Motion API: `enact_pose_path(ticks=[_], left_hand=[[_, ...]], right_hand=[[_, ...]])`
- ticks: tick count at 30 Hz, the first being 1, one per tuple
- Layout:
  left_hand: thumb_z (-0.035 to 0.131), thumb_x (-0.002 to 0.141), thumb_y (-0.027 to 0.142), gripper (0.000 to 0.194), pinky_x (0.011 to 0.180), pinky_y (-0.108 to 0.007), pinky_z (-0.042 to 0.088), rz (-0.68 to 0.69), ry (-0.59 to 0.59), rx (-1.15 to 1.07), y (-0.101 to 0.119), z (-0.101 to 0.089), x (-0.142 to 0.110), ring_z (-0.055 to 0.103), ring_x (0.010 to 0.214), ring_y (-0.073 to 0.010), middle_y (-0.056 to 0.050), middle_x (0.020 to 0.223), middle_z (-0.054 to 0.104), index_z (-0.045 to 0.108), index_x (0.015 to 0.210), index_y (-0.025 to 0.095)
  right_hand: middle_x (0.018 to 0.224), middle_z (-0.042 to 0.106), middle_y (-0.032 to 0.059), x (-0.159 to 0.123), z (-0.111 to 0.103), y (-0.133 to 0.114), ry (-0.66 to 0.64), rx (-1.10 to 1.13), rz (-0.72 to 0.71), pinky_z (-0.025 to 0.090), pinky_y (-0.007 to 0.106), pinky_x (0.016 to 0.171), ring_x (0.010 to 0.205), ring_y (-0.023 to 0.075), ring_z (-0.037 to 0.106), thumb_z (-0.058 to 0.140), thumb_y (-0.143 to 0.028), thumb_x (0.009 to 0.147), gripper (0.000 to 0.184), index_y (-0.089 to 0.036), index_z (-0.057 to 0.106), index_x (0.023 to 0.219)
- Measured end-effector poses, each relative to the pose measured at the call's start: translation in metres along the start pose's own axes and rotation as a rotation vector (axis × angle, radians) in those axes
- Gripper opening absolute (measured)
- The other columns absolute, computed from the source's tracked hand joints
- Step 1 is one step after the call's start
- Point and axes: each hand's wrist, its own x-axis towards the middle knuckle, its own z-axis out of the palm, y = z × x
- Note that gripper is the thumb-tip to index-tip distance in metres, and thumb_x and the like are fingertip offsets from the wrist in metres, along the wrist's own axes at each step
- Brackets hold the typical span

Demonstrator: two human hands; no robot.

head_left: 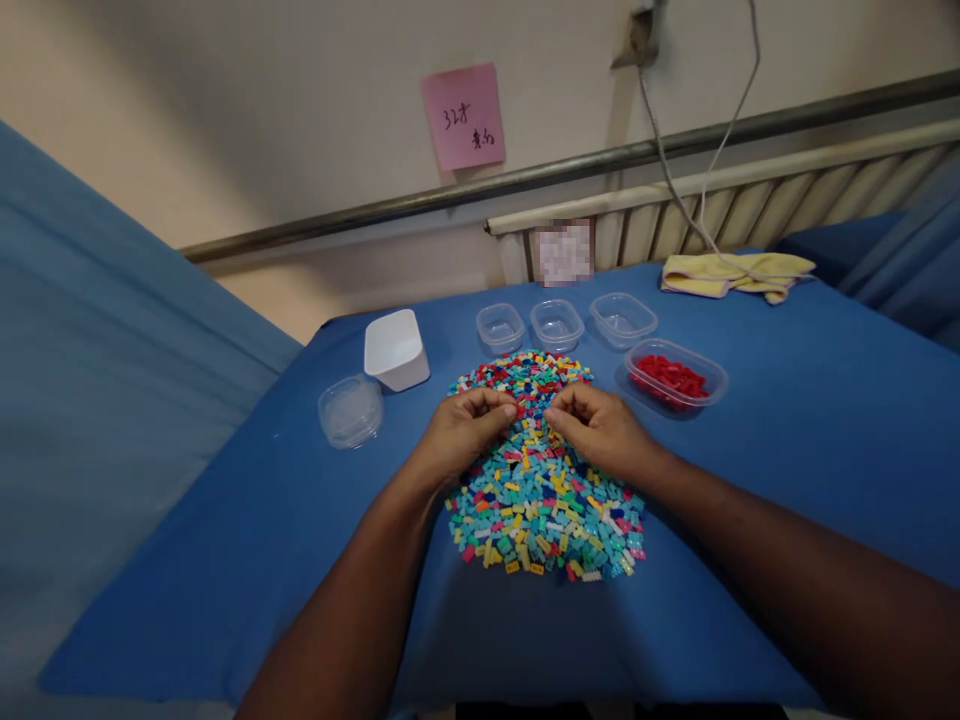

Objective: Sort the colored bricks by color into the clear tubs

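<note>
A wide pile of small toy building bricks (pixel 525 500) in many colours lies on the blue cloth, mostly light blue, yellow, red and green. Above the left side of its middle is my left hand (pixel 461 432), thumb and forefinger pinched together. Something red shows by those fingertips, but whether it is held cannot be told. Facing it across a small gap, my right hand (pixel 604 430) is also closed in a pinch over the pile. Whatever it may hold is too small to make out. Right of the pile, a clear plastic tub (pixel 716 388) contains red bricks (pixel 671 378).
Three clear tubs, a left one (pixel 500 328), a middle one (pixel 556 325) and a right one (pixel 624 320), stand behind the pile. To the left are a white bin (pixel 396 350) and clear lids or tubs (pixel 351 412). A yellow cloth (pixel 697 275) and white cable (pixel 701 232) lie far right.
</note>
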Motion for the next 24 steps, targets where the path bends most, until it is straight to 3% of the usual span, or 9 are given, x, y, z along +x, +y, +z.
enact_pose_path(ticks=[4, 14, 19, 24], left_hand=[[0.088, 0.079, 0.055, 0.041, 0.057, -0.023, 0.041, 0.064, -0.027, -0.046, -0.005, 0.020, -0.004, 0.053, 0.060, -0.0105, 0.001, 0.071, 0.066, 0.075, 0.092, 0.018], [0.081, 0.089, 0.042, 0.025, 0.064, -0.025, 0.046, 0.247, 0.038, -0.001, -0.016, 0.036, -0.009, 0.057, 0.067, -0.0121, 0.000, 0.079, 0.069, 0.076, 0.094, 0.018], [0.076, 0.092, 0.040, 0.021, 0.068, -0.026, 0.049, 0.316, 0.064, 0.106, -0.014, 0.027, -0.009, 0.061, 0.072, -0.0142, -0.001, 0.080, 0.070, 0.077, 0.095, 0.019], [0.071, 0.097, 0.046, 0.027, 0.070, -0.027, 0.049, 0.372, 0.354, 0.161, -0.016, -0.003, 0.004, 0.063, 0.075, -0.0159, -0.001, 0.081, 0.072, 0.077, 0.095, 0.020]], right_hand=[[0.084, 0.074, -0.0006, -0.002, 0.004, 0.003, 0.020, 0.005, -0.051, 0.048, 0.029, 0.063, 0.068, 0.0153, 0.062, 0.074, -0.042, 0.095, 0.022, -0.023, 0.076, 0.107], [0.092, 0.080, 0.0030, -0.005, 0.009, 0.003, 0.040, 0.102, -0.059, 0.057, 0.032, 0.070, 0.077, 0.0183, 0.072, 0.076, -0.039, 0.094, 0.018, -0.023, 0.077, 0.102], [0.087, 0.078, 0.0021, -0.004, -0.002, -0.005, 0.059, -0.035, -0.129, 0.056, 0.031, 0.066, 0.073, 0.0177, 0.070, 0.074, -0.037, 0.096, 0.015, -0.024, 0.078, 0.102], [0.095, 0.079, 0.0046, 0.002, -0.037, -0.016, 0.187, -0.265, -0.274, 0.058, 0.035, 0.075, 0.082, 0.0204, 0.072, 0.070, -0.035, 0.099, 0.015, -0.025, 0.081, 0.104]])
